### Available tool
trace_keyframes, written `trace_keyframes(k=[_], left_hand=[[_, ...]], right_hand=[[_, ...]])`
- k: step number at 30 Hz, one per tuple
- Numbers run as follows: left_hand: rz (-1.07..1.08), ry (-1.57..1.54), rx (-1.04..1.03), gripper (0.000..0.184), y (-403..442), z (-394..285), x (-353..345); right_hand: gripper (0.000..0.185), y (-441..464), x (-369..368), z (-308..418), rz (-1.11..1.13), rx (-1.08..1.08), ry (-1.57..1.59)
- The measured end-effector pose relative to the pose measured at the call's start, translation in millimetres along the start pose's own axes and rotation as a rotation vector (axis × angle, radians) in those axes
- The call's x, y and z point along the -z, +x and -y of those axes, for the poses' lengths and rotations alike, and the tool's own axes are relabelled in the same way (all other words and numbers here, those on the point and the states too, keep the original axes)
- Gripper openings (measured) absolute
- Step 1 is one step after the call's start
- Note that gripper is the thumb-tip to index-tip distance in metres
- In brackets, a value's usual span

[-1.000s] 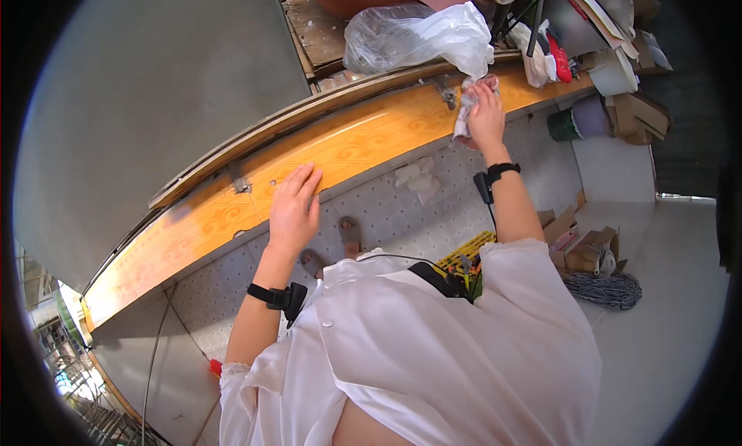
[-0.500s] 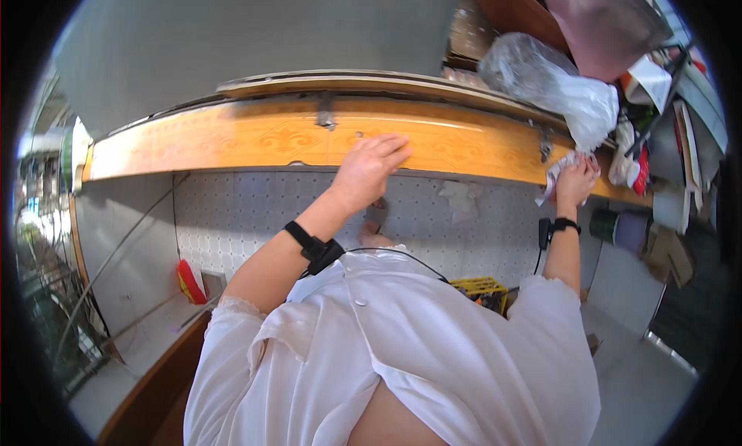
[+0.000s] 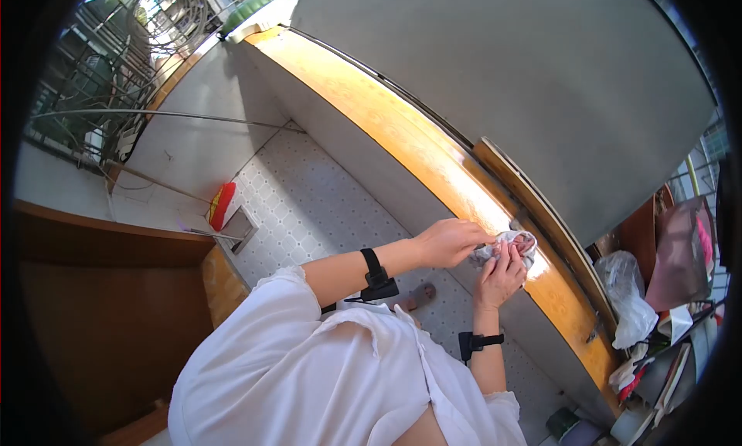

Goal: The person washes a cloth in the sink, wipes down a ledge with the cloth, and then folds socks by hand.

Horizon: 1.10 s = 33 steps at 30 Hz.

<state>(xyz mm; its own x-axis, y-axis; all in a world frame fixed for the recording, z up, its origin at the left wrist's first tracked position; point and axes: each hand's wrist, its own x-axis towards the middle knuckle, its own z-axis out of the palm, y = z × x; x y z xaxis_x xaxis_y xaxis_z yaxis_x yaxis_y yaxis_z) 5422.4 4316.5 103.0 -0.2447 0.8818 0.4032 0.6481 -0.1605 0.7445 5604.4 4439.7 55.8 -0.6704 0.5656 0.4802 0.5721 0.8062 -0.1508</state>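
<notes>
The right hand's fingers (image 3: 508,267) bend over a bunched cloth (image 3: 522,245) and seem to grip it, the tips pressed into its folds. The left hand (image 3: 452,242) comes in from the other side, fingers curled, tips at the cloth's left side; whether they pinch it or only touch it, I cannot tell. So the cloth lies between the two sets of fingertips — under the right ones, just past the left ones — probably bunched this way to keep its loose ends together.

Hands and cloth are over the near edge of the orange ledge (image 3: 386,125), right of its middle; whether the cloth rests on it is hidden. A wooden strip (image 3: 545,214) runs along the far edge, with a grey board (image 3: 495,83) beyond. Near the right end a latch (image 3: 593,335) sits at the far edge, and past it lies a plastic bag (image 3: 621,287) — apparently pushed back there, well apart from the fingers.
</notes>
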Motion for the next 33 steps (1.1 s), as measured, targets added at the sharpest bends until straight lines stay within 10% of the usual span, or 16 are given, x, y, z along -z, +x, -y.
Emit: trace_keyframes(k=[11,24,33], left_hand=[[-0.416,0.225,0.372,0.039,-189.7,39.1,218.3],[-0.679,0.133,0.627,0.042,-310.3,109.5,362.2],[-0.712,0.14,0.609,0.037,-286.0,245.3,496.4]], right_hand=[[0.049,164.6,-146.3,307.9,0.125,0.403,0.252],[0.054,144.4,-108.7,300.2,0.324,0.521,0.156],[0.06,263.0,-210.5,505.4,0.348,0.606,0.215]])
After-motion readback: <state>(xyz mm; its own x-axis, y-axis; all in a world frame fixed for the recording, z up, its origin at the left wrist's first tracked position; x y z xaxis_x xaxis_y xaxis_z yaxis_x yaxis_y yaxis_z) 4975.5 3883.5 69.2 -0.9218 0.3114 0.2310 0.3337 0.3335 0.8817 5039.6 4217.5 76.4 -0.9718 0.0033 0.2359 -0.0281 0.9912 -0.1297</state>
